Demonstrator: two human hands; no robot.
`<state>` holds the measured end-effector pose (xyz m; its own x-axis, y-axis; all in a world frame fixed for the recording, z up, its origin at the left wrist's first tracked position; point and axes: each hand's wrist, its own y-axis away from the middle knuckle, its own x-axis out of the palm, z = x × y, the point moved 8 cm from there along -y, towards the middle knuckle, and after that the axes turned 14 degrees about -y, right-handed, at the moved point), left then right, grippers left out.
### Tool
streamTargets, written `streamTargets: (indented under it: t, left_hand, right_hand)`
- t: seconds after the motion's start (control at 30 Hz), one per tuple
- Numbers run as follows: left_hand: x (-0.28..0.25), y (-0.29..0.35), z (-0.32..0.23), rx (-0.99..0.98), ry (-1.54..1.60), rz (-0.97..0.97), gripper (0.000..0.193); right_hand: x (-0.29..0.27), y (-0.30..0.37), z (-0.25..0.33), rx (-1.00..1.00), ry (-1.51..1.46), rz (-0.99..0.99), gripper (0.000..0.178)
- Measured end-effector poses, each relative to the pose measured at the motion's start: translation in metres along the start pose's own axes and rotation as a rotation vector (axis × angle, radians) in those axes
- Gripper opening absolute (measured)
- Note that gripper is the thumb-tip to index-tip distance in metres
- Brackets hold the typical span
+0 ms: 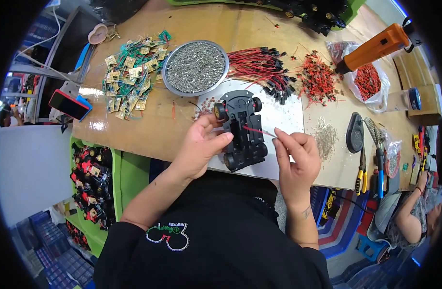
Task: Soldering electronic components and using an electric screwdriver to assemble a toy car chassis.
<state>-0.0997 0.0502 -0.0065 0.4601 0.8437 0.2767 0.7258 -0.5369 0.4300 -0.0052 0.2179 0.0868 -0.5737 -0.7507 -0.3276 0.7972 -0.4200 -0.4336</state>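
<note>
Black plastic in the left hand (197,149): a toy car base (253,149), gripped at its left edge, fingers by the upper left wheel (220,111), thumb laid toward the frame between the wheels.
Right hand (300,156): closed in a pinch, thumb and fingertip on the outer end of a thin red wire (260,131).
Red wire: reaches from the middle of the base to the pinch; looks light and bendy, probably weakest where it enters the base, so a soft hold near the tip with little pull suits it.
Toy car base, place: over a white sheet (289,118), in front of the chest; whether it touches the sheet, I cannot tell.
Toy car base, feel: likely light, stiff and rather smooth; the frame's side edge between the wheels should give the surest hold, since a wheel might turn under the fingers.
Beyond the sheet: a metal bowl (218,87) of small metal bits, with bundled red and black wires (252,65) beside it on the table (153,142).
Farther left: a heap of small circuit boards (134,72).
Farther right: a pile of small red parts (317,79), an orange tool (375,48) and yellow-handled pliers (359,180).
</note>
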Motion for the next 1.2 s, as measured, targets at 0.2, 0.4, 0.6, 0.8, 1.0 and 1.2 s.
streamTargets:
  t: [0.2, 0.4, 0.6, 0.8, 1.0, 1.2]
  left_hand:
    - [-0.004, 0.003, -0.001, -0.01, 0.058, 0.009, 0.044]
    - [-0.009, 0.004, 0.002, -0.012, 0.091, 0.008, 0.045]
    - [-0.004, 0.006, 0.0, -0.007, 0.11, 0.034, 0.045]
    - [-0.003, 0.005, 0.002, 0.014, 0.107, 0.035, 0.045]
    - [-0.002, 0.007, 0.001, 0.03, 0.083, 0.039, 0.046]
    - [-0.004, 0.01, -0.002, 0.032, 0.081, 0.04, 0.048]
  right_hand:
    - [0.03, 0.005, 0.01, -0.104, 0.041, 0.106, 0.027]
    - [0.054, 0.012, 0.027, -0.242, 0.051, 0.192, 0.024]
    - [0.058, 0.011, 0.02, -0.268, 0.103, 0.183, 0.021]
    - [0.054, 0.014, 0.02, -0.252, 0.068, 0.181, 0.018]
    - [0.054, 0.012, 0.021, -0.272, 0.077, 0.159, 0.017]
    - [0.055, 0.011, 0.023, -0.283, 0.099, 0.153, 0.017]
